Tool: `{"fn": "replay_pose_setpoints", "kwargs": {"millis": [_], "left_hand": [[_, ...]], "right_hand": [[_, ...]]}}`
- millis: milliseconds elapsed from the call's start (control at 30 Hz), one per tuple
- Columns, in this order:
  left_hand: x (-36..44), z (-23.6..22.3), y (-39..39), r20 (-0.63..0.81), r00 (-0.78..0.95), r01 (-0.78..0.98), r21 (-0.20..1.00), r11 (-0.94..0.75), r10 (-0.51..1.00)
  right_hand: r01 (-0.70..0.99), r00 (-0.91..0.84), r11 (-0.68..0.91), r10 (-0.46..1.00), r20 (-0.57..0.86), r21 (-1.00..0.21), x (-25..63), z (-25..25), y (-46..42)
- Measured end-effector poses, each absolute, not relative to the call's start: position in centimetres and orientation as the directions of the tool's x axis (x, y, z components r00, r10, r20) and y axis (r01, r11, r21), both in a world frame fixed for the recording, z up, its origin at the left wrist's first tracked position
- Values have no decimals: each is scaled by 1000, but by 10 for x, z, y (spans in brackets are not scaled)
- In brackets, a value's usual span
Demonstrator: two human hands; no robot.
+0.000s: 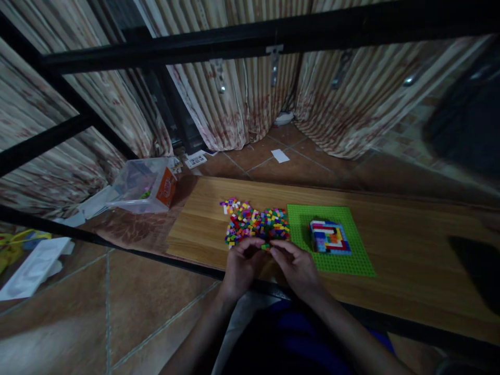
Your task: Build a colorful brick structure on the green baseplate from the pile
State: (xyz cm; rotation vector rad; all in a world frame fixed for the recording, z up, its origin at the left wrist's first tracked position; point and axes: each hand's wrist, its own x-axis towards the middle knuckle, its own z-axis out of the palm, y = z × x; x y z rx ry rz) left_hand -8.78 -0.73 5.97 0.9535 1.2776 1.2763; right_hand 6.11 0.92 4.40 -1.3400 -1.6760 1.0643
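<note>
Small toy building bricks [265, 247], green with a bit of orange or red, are pinched between my two hands at the table's near edge. My left hand [242, 263] is closed on them from the left, thumb and forefinger together. From the right, my right hand [296, 264] grips them with its fingertips. Just beyond the fingers lies a loose pile of colourful bricks [253, 221]. To the right is a green baseplate [361, 255], bearing a low square brick build [331, 237] with rings of blue, white, red and yellow. The exact shape of the held bricks is too small to tell.
The bricks and baseplate lie on a long wooden tabletop [410, 250]. A clear plastic box [136, 182] with an orange label stands at its left. A black metal frame bar [234, 41] crosses above, before patterned curtains [242, 109]. White packaging [35, 268] lies on the tiled floor.
</note>
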Motion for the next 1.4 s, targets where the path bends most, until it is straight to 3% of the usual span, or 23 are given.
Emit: {"fn": "replay_pose_setpoints", "kwargs": {"millis": [267, 433, 633, 800, 900, 1000, 1400], "left_hand": [[-78, 56, -11, -62, -157, 28, 997, 67, 986], [-66, 44, -15, -40, -258, 104, 992, 69, 965], [-45, 37, -21, -114, -420, -21, 993, 116, 900], [-51, 28, -23, -122, -404, -109, 990, 85, 906], [-64, 28, -26, -136, -389, -137, 987, 89, 911], [-76, 27, -26, -144, -387, -115, 987, 108, 911], [-67, 19, -22, -144, -293, -121, 986, 113, 945]], "right_hand": [[260, -162, 90, 986, 48, -961, 61, 50, 6], [379, -132, 90, 990, 43, -921, 62, 50, 5], [503, -92, 96, 994, 57, -859, 66, 40, 3], [696, -153, 281, 957, 246, -660, 70, 34, 30], [786, -247, 341, 938, 244, -516, 69, 36, 46], [816, -279, 347, 937, 211, -463, 69, 36, 51], [698, -169, 320, 943, 287, -641, 81, 38, 36]]}}
